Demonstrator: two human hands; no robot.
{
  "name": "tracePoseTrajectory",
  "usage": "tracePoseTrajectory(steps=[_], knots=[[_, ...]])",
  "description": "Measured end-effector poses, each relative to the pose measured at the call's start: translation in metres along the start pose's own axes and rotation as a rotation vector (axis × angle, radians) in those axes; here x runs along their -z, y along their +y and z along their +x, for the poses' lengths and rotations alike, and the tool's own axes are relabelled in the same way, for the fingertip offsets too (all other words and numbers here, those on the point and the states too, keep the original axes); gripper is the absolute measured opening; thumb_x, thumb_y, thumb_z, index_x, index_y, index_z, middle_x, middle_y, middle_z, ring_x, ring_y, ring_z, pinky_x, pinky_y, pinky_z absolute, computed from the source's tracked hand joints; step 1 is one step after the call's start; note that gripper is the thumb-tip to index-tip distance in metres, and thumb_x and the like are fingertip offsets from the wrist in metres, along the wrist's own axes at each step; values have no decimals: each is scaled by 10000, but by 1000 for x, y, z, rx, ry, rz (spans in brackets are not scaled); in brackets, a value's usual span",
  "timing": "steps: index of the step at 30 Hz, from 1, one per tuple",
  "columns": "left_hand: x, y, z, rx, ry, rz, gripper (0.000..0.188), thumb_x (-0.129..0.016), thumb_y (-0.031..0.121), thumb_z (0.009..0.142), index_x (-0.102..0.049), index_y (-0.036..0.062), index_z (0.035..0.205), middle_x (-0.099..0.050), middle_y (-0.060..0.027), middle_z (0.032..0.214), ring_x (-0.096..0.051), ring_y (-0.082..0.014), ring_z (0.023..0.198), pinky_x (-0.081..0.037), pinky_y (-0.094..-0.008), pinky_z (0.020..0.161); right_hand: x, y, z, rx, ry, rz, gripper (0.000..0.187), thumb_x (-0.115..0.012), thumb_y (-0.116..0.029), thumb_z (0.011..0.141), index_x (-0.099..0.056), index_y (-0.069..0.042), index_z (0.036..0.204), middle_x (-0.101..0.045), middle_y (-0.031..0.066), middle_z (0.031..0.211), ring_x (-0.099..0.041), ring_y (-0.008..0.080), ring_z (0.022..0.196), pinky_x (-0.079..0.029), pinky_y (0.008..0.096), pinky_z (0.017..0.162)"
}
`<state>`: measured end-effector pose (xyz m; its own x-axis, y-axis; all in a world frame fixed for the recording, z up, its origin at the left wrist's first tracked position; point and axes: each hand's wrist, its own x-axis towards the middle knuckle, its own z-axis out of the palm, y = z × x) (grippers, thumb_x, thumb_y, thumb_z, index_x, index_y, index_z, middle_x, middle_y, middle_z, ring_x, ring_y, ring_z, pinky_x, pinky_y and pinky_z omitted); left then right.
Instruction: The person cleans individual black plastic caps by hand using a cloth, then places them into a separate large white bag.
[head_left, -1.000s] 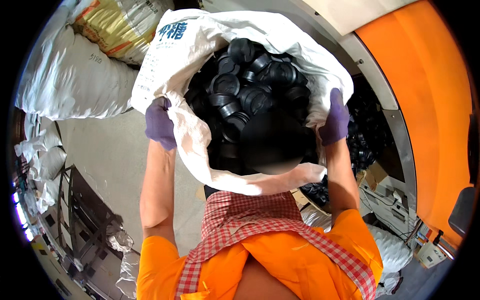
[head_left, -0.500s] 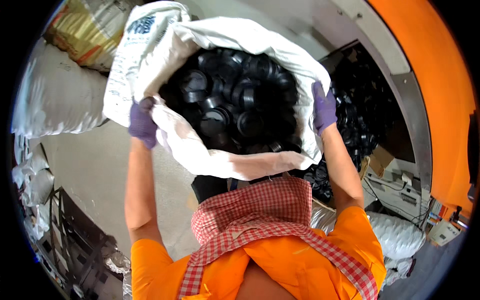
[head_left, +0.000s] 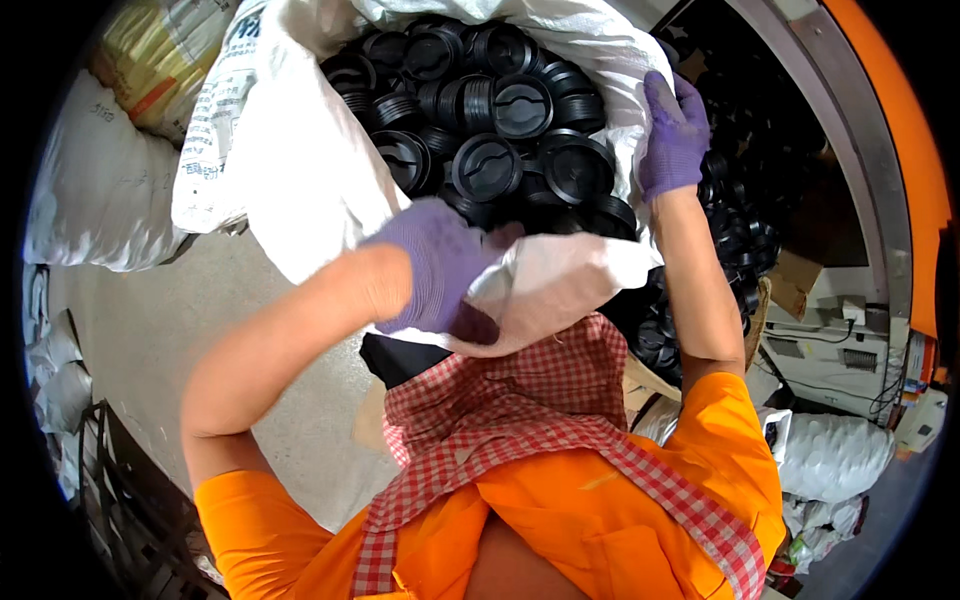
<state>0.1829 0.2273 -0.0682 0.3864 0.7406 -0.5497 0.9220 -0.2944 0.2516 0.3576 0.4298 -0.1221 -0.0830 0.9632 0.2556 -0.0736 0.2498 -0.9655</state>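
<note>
In front of me a large white woven sack [head_left: 310, 170] gapes wide, filled with black round plastic caps [head_left: 488, 166], ridged at the sides. My left hand [head_left: 440, 265], in a purple glove, grips the near edge of the sack's mouth, fingers closed round the fabric. At the right side of the mouth, my right hand [head_left: 675, 135], gloved the same, holds the rim with the thumb toward the inside. The sack's lower part and far rim are partly out of the picture.
More black caps [head_left: 735, 235] lie heaped at the right beneath an orange machine [head_left: 890, 130]. A cardboard piece [head_left: 793, 280] and a pale electrical box [head_left: 835, 355] stand beside them. Full white sacks [head_left: 100, 190] are at the left, above a dark metal frame [head_left: 110, 500].
My left hand has moved from the sack's left rim to the near edge, pulling it. The sack sits higher in view and the caps show more clearly. My right hand keeps the right rim.
</note>
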Motion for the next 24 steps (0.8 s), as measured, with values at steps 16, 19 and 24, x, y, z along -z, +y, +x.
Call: tracePoseTrajectory(steps=[16,19,24], knots=[[-57,92,-38,-72,1209,-263,655,-714,187,686,-482,-23,1262,-517,-215,1249,-496,-365,1162,-379,-396,992,242,39,-116,-140,-94,-868,321,-600,-297,836,-609,-64,1056,-631,153,1076,-596,312,1017,-466,364,860],[-109,104,-42,106,1252,-506,105,-595,53,773,-583,-3,861,-606,-123,787,-573,-267,730,-447,-341,708,250,69,-214,-119,-406,-605,189,-576,-234,867,-621,-112,1005,-647,143,942,-631,305,885,-493,369,772],[-306,23,-78,758,841,-811,196,-565,176,870,-623,-7,906,-661,-146,846,-631,-266,761,-475,-343,711,234,83,-281,-209,-567,-686,227,-569,-280,855,-620,-124,1012,-636,168,945,-602,348,918,-490,420,766]])
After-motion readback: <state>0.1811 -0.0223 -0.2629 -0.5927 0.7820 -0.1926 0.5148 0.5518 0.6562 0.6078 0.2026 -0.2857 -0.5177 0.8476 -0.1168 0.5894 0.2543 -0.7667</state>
